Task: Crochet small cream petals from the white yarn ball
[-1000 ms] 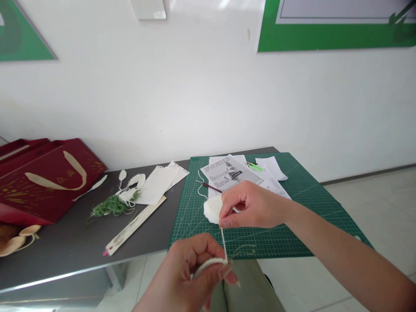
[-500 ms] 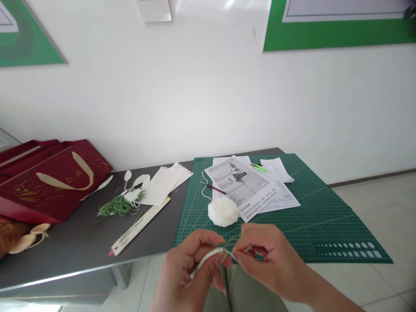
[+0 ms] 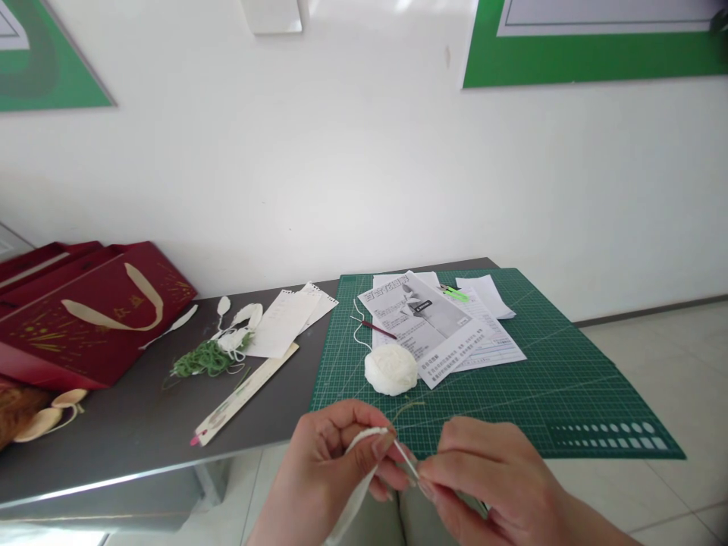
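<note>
White crocheted strip (image 3: pixel 358 444) is pinched in the left hand (image 3: pixel 327 474); the right hand (image 3: pixel 489 485) grips its yarn tail (image 3: pixel 405 457), and a hard tug could snap it.

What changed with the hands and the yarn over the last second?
The right hand left the white yarn ball, came down off the green mat and now pinches the strand beside the left hand. The left hand kept its grip; ball, papers stayed.

Two hands (image 3: pixel 335 470), one white yarn ball (image 3: pixel 390 369), one cutting mat (image 3: pixel 569 379), two red bags (image 3: pixel 85 318).
</note>
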`<action>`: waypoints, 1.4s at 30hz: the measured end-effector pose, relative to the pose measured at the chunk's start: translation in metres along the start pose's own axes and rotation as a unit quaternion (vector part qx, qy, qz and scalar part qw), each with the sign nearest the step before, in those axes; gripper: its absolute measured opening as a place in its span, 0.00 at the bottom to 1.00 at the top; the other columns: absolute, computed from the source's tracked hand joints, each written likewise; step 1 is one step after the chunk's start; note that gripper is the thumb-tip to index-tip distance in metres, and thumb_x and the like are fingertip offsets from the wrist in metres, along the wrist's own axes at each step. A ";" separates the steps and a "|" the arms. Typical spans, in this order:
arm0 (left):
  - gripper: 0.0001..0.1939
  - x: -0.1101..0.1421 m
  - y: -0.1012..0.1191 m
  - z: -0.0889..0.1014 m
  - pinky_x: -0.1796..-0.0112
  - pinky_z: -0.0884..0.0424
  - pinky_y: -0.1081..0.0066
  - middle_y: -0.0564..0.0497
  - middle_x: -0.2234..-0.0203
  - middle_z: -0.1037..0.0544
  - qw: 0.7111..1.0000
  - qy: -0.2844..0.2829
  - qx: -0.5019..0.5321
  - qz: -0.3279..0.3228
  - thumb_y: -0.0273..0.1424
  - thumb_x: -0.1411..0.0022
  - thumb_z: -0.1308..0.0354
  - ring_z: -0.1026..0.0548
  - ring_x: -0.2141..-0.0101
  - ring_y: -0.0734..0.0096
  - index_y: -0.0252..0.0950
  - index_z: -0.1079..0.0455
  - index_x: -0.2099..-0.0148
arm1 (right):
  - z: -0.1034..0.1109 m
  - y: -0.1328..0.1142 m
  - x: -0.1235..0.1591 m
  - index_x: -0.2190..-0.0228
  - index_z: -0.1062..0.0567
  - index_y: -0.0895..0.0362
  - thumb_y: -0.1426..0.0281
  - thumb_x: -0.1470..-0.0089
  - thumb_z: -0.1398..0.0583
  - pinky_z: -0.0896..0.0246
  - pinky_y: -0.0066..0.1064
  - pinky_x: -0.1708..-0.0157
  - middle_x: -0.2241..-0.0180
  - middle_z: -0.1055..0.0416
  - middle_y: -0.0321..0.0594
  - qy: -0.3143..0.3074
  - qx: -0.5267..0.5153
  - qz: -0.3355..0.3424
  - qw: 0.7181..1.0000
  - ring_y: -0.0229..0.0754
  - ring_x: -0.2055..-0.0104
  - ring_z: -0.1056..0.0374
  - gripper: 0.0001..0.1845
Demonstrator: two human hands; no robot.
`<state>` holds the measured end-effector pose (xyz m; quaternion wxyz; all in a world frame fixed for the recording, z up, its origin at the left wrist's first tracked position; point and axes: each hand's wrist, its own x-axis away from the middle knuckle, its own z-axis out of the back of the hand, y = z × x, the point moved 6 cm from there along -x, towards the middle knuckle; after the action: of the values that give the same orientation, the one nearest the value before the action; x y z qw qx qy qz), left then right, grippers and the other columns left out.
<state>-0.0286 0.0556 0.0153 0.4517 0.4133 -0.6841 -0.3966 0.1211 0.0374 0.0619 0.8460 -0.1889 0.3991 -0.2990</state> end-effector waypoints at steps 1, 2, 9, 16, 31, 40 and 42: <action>0.12 -0.001 0.000 0.000 0.76 0.29 0.76 0.45 0.77 0.18 1.000 -0.009 0.000 0.005 0.35 0.47 0.32 0.22 0.76 0.69 0.30 0.28 0.68 | 0.000 0.000 0.000 0.71 0.25 0.58 0.80 0.42 0.47 0.46 0.26 0.78 0.79 0.33 0.37 -0.002 0.005 0.006 1.000 0.37 0.77 0.37 0.13; 0.12 -0.002 0.001 0.000 0.76 0.29 0.76 0.44 0.76 0.18 1.000 -0.013 -0.005 0.009 0.34 0.47 0.33 0.21 0.76 0.69 0.30 0.28 0.68 | 0.001 0.000 0.001 0.71 0.25 0.58 0.79 0.42 0.47 0.46 0.27 0.78 0.79 0.33 0.37 -0.002 0.012 0.012 1.000 0.37 0.77 0.37 0.13; 0.07 -0.003 0.000 -0.003 0.78 0.32 0.77 0.52 0.83 0.23 0.991 0.054 -0.124 0.010 0.32 0.47 0.37 0.26 0.80 0.73 0.32 0.28 0.71 | 0.006 -0.017 -0.007 0.68 0.24 0.60 0.81 0.41 0.48 0.44 0.32 0.76 0.79 0.32 0.37 -0.016 0.144 0.118 0.982 0.39 0.78 0.39 0.14; 0.08 -0.006 -0.008 -0.015 0.77 0.34 0.75 0.52 0.81 0.22 0.956 0.007 -0.291 0.016 0.24 0.46 0.48 0.23 0.78 0.69 0.34 0.31 0.74 | 0.013 -0.016 -0.045 0.76 0.26 0.59 0.79 0.45 0.45 0.54 0.32 0.80 0.76 0.34 0.36 -0.140 0.200 0.165 0.956 0.38 0.76 0.43 0.13; 0.07 0.002 -0.005 -0.018 0.77 0.35 0.73 0.49 0.78 0.21 0.955 -0.036 -0.289 0.063 0.30 0.42 0.47 0.21 0.77 0.65 0.36 0.36 0.72 | -0.042 0.059 -0.109 0.76 0.19 0.58 0.71 0.55 0.31 0.43 0.22 0.73 0.76 0.26 0.32 -0.488 -0.202 -0.075 0.846 0.33 0.72 0.33 0.03; 0.09 0.011 0.010 -0.006 0.77 0.34 0.75 0.51 0.81 0.21 0.983 0.040 -0.181 0.002 0.33 0.41 0.43 0.24 0.80 0.72 0.35 0.35 0.71 | -0.045 0.090 -0.064 0.72 0.19 0.62 0.60 0.52 0.32 0.48 0.23 0.78 0.77 0.32 0.35 -0.308 -0.285 -0.136 0.897 0.33 0.76 0.40 0.16; 0.09 0.009 0.010 -0.003 0.76 0.33 0.75 0.50 0.80 0.20 0.987 0.049 -0.153 -0.009 0.33 0.42 0.42 0.24 0.80 0.73 0.35 0.35 0.71 | -0.043 0.088 -0.052 0.73 0.19 0.63 0.59 0.51 0.33 0.50 0.24 0.80 0.78 0.35 0.34 -0.273 -0.295 -0.144 0.904 0.33 0.77 0.42 0.17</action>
<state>-0.0302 0.0498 0.0278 0.5390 0.3641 -0.5887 -0.4799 0.0917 0.1341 0.0157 0.7747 -0.5600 0.1908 -0.2230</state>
